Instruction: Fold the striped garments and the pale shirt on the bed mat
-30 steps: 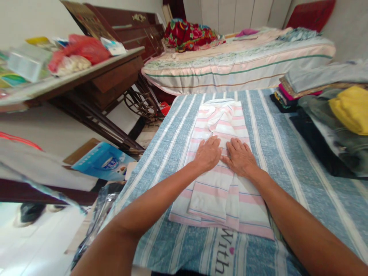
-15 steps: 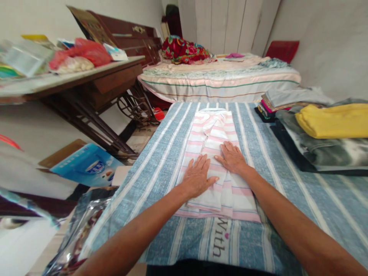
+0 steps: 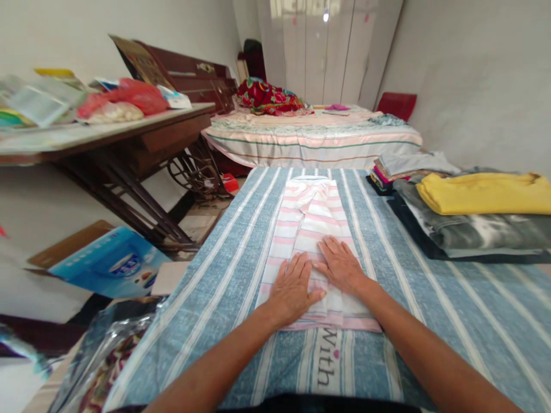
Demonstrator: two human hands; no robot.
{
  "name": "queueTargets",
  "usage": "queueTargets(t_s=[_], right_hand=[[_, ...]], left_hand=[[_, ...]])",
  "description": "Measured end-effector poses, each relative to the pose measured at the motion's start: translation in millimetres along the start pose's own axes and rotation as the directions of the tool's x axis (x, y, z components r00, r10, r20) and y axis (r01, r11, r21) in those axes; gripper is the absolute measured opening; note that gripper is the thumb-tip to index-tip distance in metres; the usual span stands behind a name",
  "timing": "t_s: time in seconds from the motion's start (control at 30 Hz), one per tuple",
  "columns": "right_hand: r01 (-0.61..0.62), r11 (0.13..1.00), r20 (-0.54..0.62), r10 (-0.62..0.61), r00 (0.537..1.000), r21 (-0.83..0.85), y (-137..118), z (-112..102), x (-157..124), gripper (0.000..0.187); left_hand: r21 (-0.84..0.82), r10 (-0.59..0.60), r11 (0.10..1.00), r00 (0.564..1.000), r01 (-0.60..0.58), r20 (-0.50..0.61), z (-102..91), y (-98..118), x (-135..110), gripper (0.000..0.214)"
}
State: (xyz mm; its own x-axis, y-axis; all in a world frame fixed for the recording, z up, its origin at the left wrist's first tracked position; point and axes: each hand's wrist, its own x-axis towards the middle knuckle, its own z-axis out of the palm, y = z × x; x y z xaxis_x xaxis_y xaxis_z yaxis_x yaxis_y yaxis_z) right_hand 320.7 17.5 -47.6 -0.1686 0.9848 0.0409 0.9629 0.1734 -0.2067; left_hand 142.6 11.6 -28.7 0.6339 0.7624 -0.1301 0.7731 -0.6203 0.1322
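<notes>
A pink-and-white striped shirt (image 3: 310, 221) lies folded lengthwise on a blue striped sheet (image 3: 404, 287) in front of me. My left hand (image 3: 293, 287) rests flat, fingers spread, on the shirt's near lower part. My right hand (image 3: 340, 265) lies flat beside it, just to the right and slightly farther away, fingers stretched out on the cloth. Both palms press on the fabric and hold nothing.
Folded clothes are stacked at the right, a yellow garment (image 3: 482, 192) on top of grey ones (image 3: 473, 229). A second bed (image 3: 314, 135) stands beyond. At the left are a wooden sewing table (image 3: 129, 143), a blue package (image 3: 107, 267) and a plastic bag (image 3: 99, 361).
Both hands slid toward me along the shirt, from its middle down to its near end. The head camera tilted up, showing more of the room.
</notes>
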Motion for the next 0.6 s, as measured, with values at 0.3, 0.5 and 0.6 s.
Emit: queueTargets(t_s=[0.3, 0.5, 0.6], right_hand=[[0.079, 0.994, 0.076, -0.085, 0.993, 0.082, -21.3, 6.9, -39.8, 0.068], [0.084, 0.989, 0.046, -0.09, 0.995, 0.123, -22.4, 6.2, -52.4, 0.065], [0.083, 0.985, 0.031, -0.089, 0.996, 0.152, -22.3, 4.6, -56.1, 0.063]], left_hand=[[-0.045, -0.003, 0.999, 0.999, 0.005, 0.032, 4.5, 1.5, -19.8, 0.074], [-0.064, 0.002, 0.998, 1.0, 0.0, 0.022, 1.4, 2.8, -30.0, 0.073], [-0.071, -0.015, 0.997, 0.998, 0.019, 0.057, 0.6, 2.8, -33.2, 0.074]])
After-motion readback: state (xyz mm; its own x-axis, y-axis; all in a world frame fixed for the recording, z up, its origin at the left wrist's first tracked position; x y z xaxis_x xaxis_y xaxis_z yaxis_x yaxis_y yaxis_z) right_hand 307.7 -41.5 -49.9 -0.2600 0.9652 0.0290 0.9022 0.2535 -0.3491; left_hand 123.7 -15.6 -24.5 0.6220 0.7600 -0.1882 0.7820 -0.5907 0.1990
